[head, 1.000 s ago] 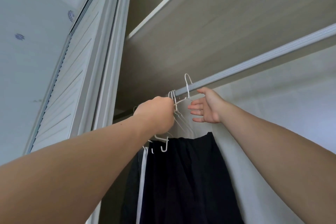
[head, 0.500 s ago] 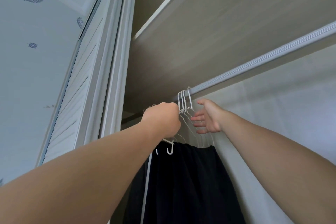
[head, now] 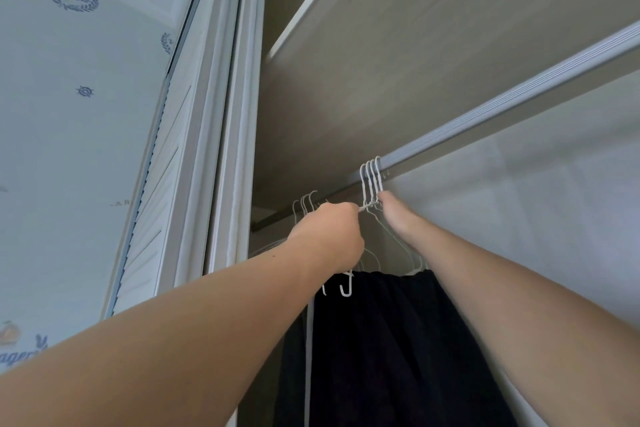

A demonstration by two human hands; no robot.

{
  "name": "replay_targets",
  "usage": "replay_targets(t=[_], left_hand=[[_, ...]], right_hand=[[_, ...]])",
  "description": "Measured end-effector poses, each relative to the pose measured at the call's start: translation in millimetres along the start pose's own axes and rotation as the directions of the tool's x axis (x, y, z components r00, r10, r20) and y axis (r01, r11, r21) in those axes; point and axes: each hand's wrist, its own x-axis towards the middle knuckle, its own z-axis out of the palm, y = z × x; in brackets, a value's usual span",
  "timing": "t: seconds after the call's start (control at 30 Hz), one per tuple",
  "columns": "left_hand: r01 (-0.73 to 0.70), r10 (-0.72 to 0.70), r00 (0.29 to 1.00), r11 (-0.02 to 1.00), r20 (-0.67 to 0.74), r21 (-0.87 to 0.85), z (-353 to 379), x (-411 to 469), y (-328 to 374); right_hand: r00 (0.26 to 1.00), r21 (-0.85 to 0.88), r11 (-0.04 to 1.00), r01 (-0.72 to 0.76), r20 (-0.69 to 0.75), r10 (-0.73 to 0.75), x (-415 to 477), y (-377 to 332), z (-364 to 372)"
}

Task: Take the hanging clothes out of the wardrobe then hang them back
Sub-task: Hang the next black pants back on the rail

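Observation:
Several white wire hangers (head: 371, 177) hook over the grey wardrobe rail (head: 502, 107) in a tight bunch. Dark clothes (head: 381, 340) hang from them, with a white strip down the left edge. My left hand (head: 327, 232) is a fist that grips the hanger necks just below the hooks. My right hand (head: 398, 218) reaches up from the right and touches the same necks right under the rail. Its fingers look straight, though most of them are hidden.
More white hanger hooks (head: 304, 201) sit on the rail further left, behind my left hand. A beige shelf underside (head: 415, 45) is close above the rail. The white louvered door (head: 152, 218) stands open at left, beside patterned wallpaper (head: 69, 114).
The one raised hook has come down onto the rail and joined the bunch. My right hand has moved in from beside the hangers to touch their necks. The left hand still grips them.

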Motion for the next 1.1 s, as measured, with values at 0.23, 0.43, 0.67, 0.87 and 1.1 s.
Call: replay_targets(t=[0.23,0.43,0.67,0.87,1.1], left_hand=[[0.02,-0.027,0.999,0.986,0.039,0.168,5,-2,7],[0.046,-0.056,0.989,0.996,0.14,0.078,6,-7,8],[-0.038,-0.001,0.992,0.951,0.127,0.306,-6,-21,11],[-0.171,0.244,0.967,0.837,-0.075,0.52,-38,-55,3],[-0.153,0.287,0.933,0.865,-0.219,0.478,-83,-158,-47]], right_hand=[[1.0,0.096,0.995,-0.028,-0.003,0.029,34,20,18],[0.996,0.114,0.99,-0.089,0.004,0.089,7,3,18],[0.992,-0.021,1.0,-0.02,0.12,0.022,-42,3,-7],[0.989,-0.162,0.977,0.141,-0.03,-0.148,-108,-20,-35],[0.918,-0.208,0.909,0.36,-0.093,-0.385,-229,-61,-16]])
